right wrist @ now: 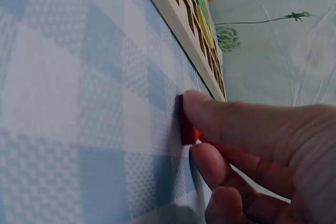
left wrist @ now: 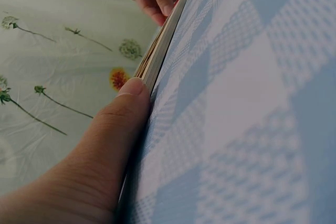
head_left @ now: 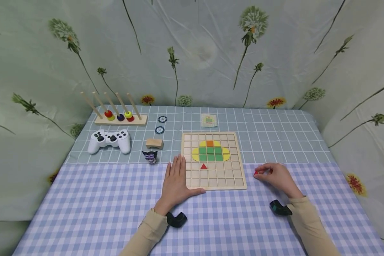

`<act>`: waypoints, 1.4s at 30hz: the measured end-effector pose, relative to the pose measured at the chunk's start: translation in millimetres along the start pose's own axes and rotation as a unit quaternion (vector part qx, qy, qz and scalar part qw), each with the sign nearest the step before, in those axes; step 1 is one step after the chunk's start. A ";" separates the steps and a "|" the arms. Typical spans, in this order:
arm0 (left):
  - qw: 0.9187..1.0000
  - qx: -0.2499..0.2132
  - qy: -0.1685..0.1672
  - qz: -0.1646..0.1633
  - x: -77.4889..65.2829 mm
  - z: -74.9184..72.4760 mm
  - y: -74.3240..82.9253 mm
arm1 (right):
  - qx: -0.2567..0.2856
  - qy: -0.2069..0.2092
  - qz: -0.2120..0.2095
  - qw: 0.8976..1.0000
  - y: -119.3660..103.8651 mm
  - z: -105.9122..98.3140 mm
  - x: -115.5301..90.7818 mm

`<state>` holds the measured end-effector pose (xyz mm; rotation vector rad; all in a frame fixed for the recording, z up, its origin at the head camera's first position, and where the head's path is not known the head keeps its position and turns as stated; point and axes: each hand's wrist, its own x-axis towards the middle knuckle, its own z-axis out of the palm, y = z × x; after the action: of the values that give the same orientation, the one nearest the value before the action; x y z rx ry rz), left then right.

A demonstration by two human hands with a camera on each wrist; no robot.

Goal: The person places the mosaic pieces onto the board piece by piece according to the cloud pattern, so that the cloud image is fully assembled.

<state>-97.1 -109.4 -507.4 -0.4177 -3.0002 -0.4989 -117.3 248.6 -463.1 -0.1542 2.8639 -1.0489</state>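
Observation:
A square wooden grid board point(head_left: 216, 183) lies at the middle of the table, with green, yellow and orange pieces set in its upper cells. One red triangle point(head_left: 203, 166) sits in a cell below them. My left hand point(head_left: 176, 181) rests flat along the board's left edge, fingers straight, thumb point(left wrist: 118, 121) against its front edge. To the right of the board, my right hand point(head_left: 276, 177) pinches a small red block point(right wrist: 187, 121) between thumb and fingers, just at the cloth. In the head view the fingers cover most of that block.
A pattern card point(head_left: 209, 120) lies behind the board. On the left are a white game controller point(head_left: 110, 140), a peg stand with rings point(head_left: 121, 121), two round chips point(head_left: 159, 130), a wooden arch block point(head_left: 154, 143) and a small dark figurine point(head_left: 150, 156).

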 end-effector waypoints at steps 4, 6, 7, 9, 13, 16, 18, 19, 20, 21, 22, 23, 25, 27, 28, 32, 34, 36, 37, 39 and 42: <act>1.000 0.000 0.001 0.000 0.0 0.9 -0.2 | 0.001 0.010 -0.004 1.000 0.1 2.1 -0.8; 1.000 0.001 0.003 0.002 0.0 1.3 -0.3 | 0.008 0.012 -0.007 1.000 1.0 3.1 -1.5; 1.000 0.001 0.003 0.002 -0.1 1.5 -0.4 | 0.015 0.010 -0.009 1.000 1.5 3.5 -2.0; 1.000 0.001 0.004 0.003 -0.2 1.4 -0.4 | 0.030 0.006 -0.012 0.999 2.3 4.2 -3.0; 1.000 0.001 0.007 0.003 -0.2 0.9 -0.4 | 0.054 0.007 -0.005 0.999 -0.3 5.7 -2.9; 1.000 0.002 0.004 0.001 -0.2 0.4 -0.4 | 0.074 0.008 0.001 0.997 -7.9 8.6 1.5; 1.000 0.000 0.001 0.002 -0.1 0.7 -0.4 | 0.085 0.004 -0.008 0.996 -15.3 12.2 6.6; 1.000 0.000 -0.001 0.001 0.1 0.8 -0.3 | 0.093 -0.001 -0.012 0.996 -19.2 14.5 9.7; 1.000 -0.001 -0.001 0.001 0.2 1.0 -0.2 | 0.098 -0.006 -0.017 0.995 -23.1 17.1 12.8; 1.000 -0.001 -0.001 0.001 0.3 1.3 -0.1 | 0.098 -0.011 -0.024 0.995 -27.0 19.8 15.8; 1.000 -0.002 -0.001 0.001 0.3 1.6 0.0 | 0.101 -0.016 -0.030 0.994 -31.4 22.4 18.7; 1.000 -0.002 0.000 0.001 0.2 1.8 0.1 | 0.105 -0.021 -0.033 0.994 -35.9 25.3 21.5; 1.000 -0.002 0.000 0.000 0.0 1.7 0.3 | 0.113 -0.028 -0.043 0.992 -44.0 31.3 27.2; 1.000 -0.003 0.006 0.001 -0.3 1.6 0.3 | 0.117 -0.032 -0.054 0.991 -53.5 36.9 32.1; 1.000 -0.004 0.009 0.002 -0.5 1.6 0.1 | 0.122 -0.035 -0.059 0.990 -57.9 40.1 34.6; 1.000 -0.004 0.018 0.007 -0.2 2.1 -0.1 | 0.116 -0.040 -0.080 0.989 -74.4 53.1 42.2; 1.000 -0.004 0.021 0.010 0.0 2.4 -0.1 | 0.111 -0.044 -0.094 0.988 -80.4 59.5 45.2; 1.000 -0.002 0.018 0.008 0.1 2.4 0.0 | 0.105 -0.050 -0.105 0.988 -84.9 65.9 47.7; 1.000 -0.001 0.016 0.007 0.2 2.2 0.1 | 0.102 -0.054 -0.110 0.987 -86.4 68.9 48.8; 1.000 0.002 0.010 0.003 0.2 1.7 0.2 | 0.098 -0.059 -0.116 0.987 -89.2 74.2 50.8; 1.000 0.001 0.003 0.000 0.2 0.7 0.4 | 0.089 -0.061 -0.114 0.988 -93.2 79.6 52.7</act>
<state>-97.2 -108.7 -507.9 -0.4152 -2.9951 -0.4959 -154.3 120.5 -465.8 -0.5247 2.6737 -1.2785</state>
